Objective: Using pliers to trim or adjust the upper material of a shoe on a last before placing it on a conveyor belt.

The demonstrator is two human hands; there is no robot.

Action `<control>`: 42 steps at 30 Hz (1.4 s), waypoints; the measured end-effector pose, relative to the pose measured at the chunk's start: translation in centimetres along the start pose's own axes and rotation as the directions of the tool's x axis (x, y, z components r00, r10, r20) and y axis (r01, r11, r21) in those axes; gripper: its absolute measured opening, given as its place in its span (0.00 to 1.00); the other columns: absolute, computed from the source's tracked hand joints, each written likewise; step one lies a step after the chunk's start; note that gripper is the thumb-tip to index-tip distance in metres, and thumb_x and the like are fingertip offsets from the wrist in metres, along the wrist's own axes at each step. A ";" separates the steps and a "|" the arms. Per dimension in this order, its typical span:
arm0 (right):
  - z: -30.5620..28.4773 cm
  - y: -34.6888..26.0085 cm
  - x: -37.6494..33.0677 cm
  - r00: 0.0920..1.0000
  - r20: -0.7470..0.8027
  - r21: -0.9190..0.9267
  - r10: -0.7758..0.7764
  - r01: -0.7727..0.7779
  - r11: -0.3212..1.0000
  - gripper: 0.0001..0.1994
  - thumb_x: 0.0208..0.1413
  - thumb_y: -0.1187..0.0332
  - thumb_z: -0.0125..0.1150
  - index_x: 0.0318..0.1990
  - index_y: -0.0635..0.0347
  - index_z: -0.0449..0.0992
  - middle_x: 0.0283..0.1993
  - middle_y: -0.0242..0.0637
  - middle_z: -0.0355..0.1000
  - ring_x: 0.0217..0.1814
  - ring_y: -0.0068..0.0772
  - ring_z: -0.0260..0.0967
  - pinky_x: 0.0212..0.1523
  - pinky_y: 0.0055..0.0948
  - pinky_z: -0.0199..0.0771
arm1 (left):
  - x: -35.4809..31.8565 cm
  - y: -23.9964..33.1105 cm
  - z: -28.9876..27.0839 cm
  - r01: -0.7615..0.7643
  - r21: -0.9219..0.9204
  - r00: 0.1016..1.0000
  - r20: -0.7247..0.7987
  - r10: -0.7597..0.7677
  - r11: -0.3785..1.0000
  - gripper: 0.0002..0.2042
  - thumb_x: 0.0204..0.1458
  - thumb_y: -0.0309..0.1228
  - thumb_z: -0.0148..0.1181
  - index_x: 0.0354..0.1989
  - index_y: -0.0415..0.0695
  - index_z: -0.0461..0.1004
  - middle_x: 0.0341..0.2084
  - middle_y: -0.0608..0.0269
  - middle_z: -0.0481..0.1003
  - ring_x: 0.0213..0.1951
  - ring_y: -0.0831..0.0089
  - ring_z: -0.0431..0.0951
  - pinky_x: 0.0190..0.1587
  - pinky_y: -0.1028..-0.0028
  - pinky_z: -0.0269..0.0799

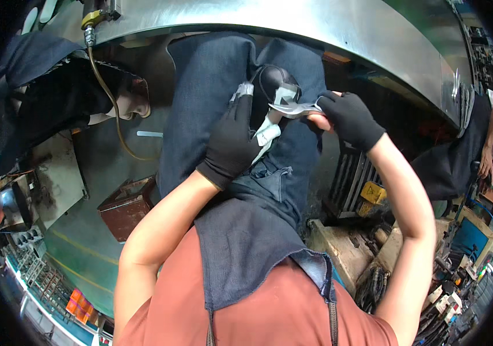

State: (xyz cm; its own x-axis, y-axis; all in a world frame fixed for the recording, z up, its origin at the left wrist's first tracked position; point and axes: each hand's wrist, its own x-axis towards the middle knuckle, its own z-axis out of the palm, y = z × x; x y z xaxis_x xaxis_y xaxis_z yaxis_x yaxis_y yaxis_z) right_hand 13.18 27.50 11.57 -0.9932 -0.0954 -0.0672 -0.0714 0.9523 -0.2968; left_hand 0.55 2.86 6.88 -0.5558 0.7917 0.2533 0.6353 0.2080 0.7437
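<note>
Grasping a pale grey fabric strip (292, 108), the black-gloved right hand (347, 118) pinches it; the black-gloved left hand (234, 141) presses, grip clenched, on dark blue denim jeans (212, 86).

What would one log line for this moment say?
left hand: pressing dark blue denim garment | right hand: pinching white fabric pocket lining

head view: worn on the person's head, looking steeply down, close over both gloved hands and dark denim.
lens: fisheye, edges bending.
</note>
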 end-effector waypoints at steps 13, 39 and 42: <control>0.2 -1.6 -2.1 0.977 0.153 0.238 0.148 -0.182 0.954 0.17 0.61 0.55 0.57 0.32 0.62 0.74 0.28 0.49 0.69 0.31 0.56 0.68 0.31 0.45 0.68 | 2.9 0.2 1.5 0.237 -0.014 0.959 0.166 -0.231 0.971 0.35 0.53 0.35 0.58 0.66 0.33 0.50 0.59 0.31 0.61 0.57 0.39 0.68 0.56 0.55 0.68; 2.1 -15.5 -11.6 0.652 0.351 0.831 0.672 -0.547 0.096 0.20 0.69 0.55 0.47 0.32 0.64 0.73 0.28 0.28 0.68 0.28 0.21 0.68 0.31 0.24 0.70 | -2.5 2.4 -16.9 0.331 -0.364 0.943 0.085 -0.323 0.870 0.34 0.40 0.23 0.75 0.59 0.38 0.66 0.49 0.50 0.74 0.53 0.65 0.76 0.52 0.68 0.76; 1.5 -15.6 -10.8 0.686 0.275 0.840 0.673 -0.512 0.179 0.19 0.67 0.57 0.51 0.31 0.65 0.72 0.24 0.32 0.68 0.27 0.22 0.66 0.31 0.26 0.68 | 3.2 2.6 -10.3 0.127 -0.368 0.992 0.023 -0.127 0.921 0.33 0.43 0.28 0.73 0.60 0.40 0.66 0.50 0.57 0.75 0.54 0.67 0.74 0.57 0.68 0.69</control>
State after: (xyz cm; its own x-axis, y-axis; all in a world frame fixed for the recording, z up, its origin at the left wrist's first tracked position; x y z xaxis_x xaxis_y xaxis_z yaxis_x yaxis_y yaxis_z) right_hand 25.12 13.21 15.49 -0.7044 0.4962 -0.5076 0.5733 -0.0240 -0.8190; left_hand -5.09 0.04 16.03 -0.6196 0.7719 0.1423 0.3172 0.0804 0.9450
